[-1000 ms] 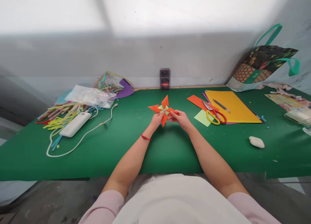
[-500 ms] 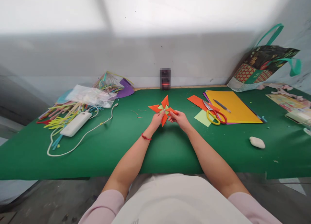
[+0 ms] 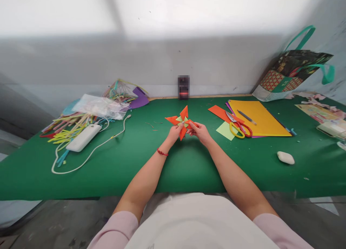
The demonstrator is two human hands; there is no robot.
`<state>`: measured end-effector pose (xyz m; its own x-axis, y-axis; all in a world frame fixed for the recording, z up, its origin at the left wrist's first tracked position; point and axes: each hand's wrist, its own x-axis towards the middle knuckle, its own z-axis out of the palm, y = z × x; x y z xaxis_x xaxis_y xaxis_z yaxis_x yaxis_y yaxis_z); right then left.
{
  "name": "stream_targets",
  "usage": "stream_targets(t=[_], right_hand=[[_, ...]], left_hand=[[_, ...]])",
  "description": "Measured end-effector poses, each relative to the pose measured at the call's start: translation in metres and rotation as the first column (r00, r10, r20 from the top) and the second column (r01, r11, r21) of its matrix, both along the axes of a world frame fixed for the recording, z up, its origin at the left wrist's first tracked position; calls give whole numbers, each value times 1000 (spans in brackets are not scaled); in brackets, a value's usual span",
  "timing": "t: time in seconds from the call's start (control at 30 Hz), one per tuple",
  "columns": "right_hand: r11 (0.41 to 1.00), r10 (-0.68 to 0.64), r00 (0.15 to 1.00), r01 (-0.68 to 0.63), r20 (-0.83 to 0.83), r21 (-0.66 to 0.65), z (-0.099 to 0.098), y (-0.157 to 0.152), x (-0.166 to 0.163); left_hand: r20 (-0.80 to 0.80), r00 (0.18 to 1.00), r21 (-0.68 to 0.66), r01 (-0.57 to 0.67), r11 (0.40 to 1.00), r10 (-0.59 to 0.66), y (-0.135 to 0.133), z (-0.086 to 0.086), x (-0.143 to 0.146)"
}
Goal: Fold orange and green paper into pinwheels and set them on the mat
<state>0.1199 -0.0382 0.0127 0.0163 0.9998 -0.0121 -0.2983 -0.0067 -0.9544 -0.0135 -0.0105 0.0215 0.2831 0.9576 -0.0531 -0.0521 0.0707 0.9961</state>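
Note:
Between my two hands is a folded paper flower (image 3: 184, 112) with pointed orange petals and a light green inner star. My left hand (image 3: 174, 135) pinches it from the lower left, thumb near its centre. On the right side, my right hand (image 3: 200, 132) grips an orange petal between thumb and fingers. The flower is held above the green table (image 3: 186, 166); the undersides of my fingers are hidden. To the right lie scissors (image 3: 238, 128) with yellow and red handles, partly over an orange paper strip (image 3: 217, 112) and a light green paper square (image 3: 225, 131).
Yellow paper sheets (image 3: 259, 115) with a pen (image 3: 246, 117) lie at the right. Behind them stands a patterned bag (image 3: 292, 72). A white oval object (image 3: 285, 158) is at front right. At left are a white power bank (image 3: 83, 137), its cable and coloured strips (image 3: 65, 133).
The flower and both hands stay almost in place, with only a very slight tilt of the petals. My grip looks the same.

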Motion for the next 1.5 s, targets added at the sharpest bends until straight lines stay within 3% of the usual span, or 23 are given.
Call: stream_targets(t=[0.5, 0.77, 1.03, 1.2, 1.5], right_hand=[[999, -29, 1000, 29, 7, 31, -3, 1, -2], [999, -27, 997, 28, 78, -15, 3, -3, -2], [983, 174, 951, -151, 254, -108, 17, -8, 22], [946, 316, 921, -287, 226, -150, 18, -10, 25], [912, 405, 893, -377, 196, -163, 16, -12, 23]], left_hand=[[-9, 1000, 21, 19, 1000, -19, -4, 0, -1], [-15, 999, 16, 34, 999, -34, 1, 0, -3], [-30, 994, -39, 108, 993, -109, 6, 0, -7], [-47, 980, -77, 189, 979, -193, 10, -2, -12], [-52, 969, -67, 237, 969, -241, 11, -11, -12]])
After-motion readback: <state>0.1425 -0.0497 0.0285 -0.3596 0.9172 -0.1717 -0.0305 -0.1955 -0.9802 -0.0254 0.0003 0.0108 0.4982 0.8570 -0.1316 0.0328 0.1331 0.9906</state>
